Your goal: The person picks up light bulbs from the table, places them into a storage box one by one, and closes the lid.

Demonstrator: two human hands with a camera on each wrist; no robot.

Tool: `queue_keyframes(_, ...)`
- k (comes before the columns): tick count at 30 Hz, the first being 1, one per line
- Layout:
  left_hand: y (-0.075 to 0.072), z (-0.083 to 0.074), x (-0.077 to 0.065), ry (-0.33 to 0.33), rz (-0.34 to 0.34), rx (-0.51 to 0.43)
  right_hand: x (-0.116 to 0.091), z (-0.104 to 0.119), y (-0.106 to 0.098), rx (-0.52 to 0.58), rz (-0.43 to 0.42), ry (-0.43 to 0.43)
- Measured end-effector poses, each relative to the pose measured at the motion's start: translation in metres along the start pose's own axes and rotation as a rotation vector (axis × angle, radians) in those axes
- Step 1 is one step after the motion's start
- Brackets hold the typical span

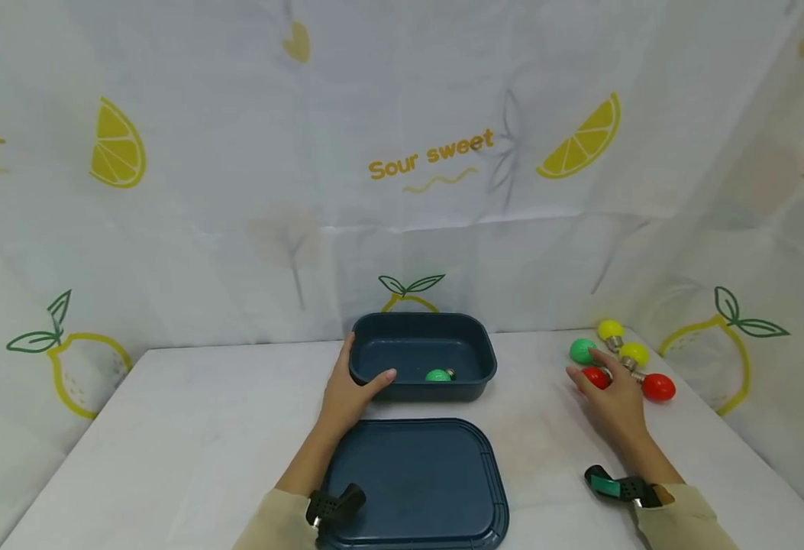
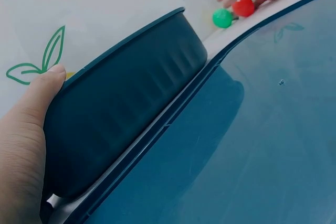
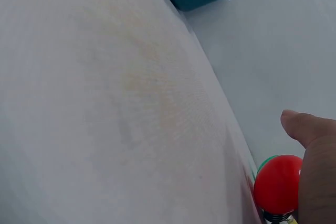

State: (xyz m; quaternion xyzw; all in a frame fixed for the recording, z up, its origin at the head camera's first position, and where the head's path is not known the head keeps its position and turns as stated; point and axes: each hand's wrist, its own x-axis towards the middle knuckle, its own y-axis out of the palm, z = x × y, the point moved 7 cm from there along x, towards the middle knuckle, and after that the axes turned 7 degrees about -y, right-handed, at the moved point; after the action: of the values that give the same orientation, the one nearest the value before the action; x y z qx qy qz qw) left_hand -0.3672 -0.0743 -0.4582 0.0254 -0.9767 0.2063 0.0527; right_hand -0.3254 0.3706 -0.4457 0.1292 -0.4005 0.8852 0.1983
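My left hand [image 1: 342, 393] holds a dark blue plastic box [image 1: 422, 393] by its left front corner, thumb on the front rim. Inside the box lies one green light bulb [image 1: 436, 376]. At the right, my right hand [image 1: 618, 401] reaches over a group of bulbs with thumb and fingers spread apart. Below its fingertips are a green bulb [image 1: 582, 351] and a red bulb [image 1: 592, 377]; in the right wrist view the red bulb [image 3: 277, 184] overlaps the hand. Another red bulb [image 1: 659, 387] lies right of the hand, and yellow bulbs [image 1: 609, 329] lie behind.
A dark blue lid [image 1: 415, 481] lies flat in front of the box, partly under the left forearm. The white-covered table [image 1: 202, 428] meets a lemon-printed cloth [image 1: 223, 229] at its back edge. A wrist camera [image 1: 621, 486] is strapped to the right wrist.
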Motion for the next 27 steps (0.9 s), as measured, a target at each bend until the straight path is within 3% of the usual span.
queue_keyframes(4, 0.002, 0.000, 0.000, 0.002, 0.003, 0.000, -0.004, -0.007, 0.004, 0.006, 0.036, 0.038)
queue_keyframes(21, 0.001, -0.001, 0.000, -0.002, 0.000, 0.007, -0.004, -0.001, 0.012, -0.033, 0.071, -0.025)
queue_keyframes(27, 0.001, 0.001, 0.000, -0.003, 0.000, 0.006, -0.003, 0.002, 0.017, -0.072, 0.207, -0.046)
